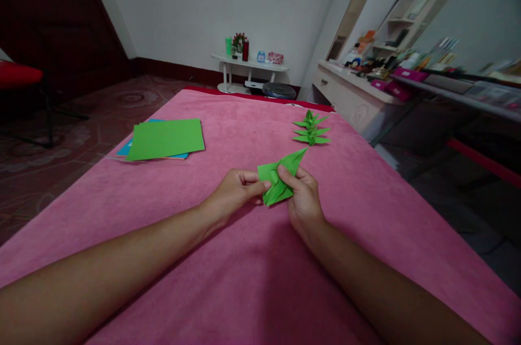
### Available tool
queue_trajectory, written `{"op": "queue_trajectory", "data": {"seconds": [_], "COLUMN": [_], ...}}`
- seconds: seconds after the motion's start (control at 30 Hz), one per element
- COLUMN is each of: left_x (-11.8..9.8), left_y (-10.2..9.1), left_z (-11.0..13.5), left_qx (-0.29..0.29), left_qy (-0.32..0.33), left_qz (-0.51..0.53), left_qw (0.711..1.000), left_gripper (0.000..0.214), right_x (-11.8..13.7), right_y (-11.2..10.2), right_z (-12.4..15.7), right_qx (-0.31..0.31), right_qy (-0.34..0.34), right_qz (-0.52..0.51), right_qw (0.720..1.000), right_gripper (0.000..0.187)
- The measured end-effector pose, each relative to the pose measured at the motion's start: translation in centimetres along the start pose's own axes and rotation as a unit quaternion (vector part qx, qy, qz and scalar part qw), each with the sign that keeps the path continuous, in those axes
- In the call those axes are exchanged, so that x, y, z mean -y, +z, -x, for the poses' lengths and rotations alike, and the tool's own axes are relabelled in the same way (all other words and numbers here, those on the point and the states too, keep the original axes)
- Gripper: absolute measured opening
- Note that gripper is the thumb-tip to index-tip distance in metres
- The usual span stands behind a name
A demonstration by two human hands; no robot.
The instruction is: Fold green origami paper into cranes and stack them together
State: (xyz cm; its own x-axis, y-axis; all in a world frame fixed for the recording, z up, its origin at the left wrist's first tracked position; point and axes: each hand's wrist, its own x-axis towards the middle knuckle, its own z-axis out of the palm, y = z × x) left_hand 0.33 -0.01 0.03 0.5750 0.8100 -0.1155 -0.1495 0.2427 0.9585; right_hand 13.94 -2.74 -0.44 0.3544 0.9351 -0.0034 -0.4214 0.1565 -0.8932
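Observation:
A partly folded piece of green paper (293, 162) is held up between both hands over the pink cloth. My left hand (236, 193) pinches its left corner, thumb in front and fingers curled behind. With the thumb pressed on its face, my right hand (304, 196) grips the right side; some of those fingers are hidden behind it. One long point of the paper sticks out to the upper right. Beyond the right hand, several folded green paper pieces (311, 131) with pointed tips lie in a row.
A stack of coloured paper sheets (166, 139), green on top and blue below, lies at the left on the pink cloth (163, 258). Past the far edge stands a low white shelf (252, 64) with small items. A cluttered dresser (358, 84) flanks the right side.

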Motion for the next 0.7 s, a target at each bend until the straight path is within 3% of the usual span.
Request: {"op": "queue_trajectory", "data": {"seconds": [0.33, 0.6, 0.7], "left_x": [-0.28, -0.23, -0.54], "left_y": [0.11, 0.21, -0.40], "left_z": [-0.07, -0.15, -0.47], "left_qx": [-0.031, -0.054, -0.046], "left_qy": [-0.002, 0.011, 0.006], "left_qz": [-0.015, -0.009, 0.004], "left_qw": [0.999, 0.998, 0.999], "left_gripper": [0.038, 0.029, 0.024], "right_x": [-0.10, 0.02, 0.55], "right_y": [-0.03, 0.07, 0.04], "right_z": [0.15, 0.21, 0.01], "right_qx": [0.019, 0.006, 0.032], "right_qy": [0.004, 0.023, 0.059], "right_qz": [0.033, 0.027, 0.033], "right_qw": [0.999, 0.999, 0.997], "right_gripper": [0.017, 0.015, 0.013]}}
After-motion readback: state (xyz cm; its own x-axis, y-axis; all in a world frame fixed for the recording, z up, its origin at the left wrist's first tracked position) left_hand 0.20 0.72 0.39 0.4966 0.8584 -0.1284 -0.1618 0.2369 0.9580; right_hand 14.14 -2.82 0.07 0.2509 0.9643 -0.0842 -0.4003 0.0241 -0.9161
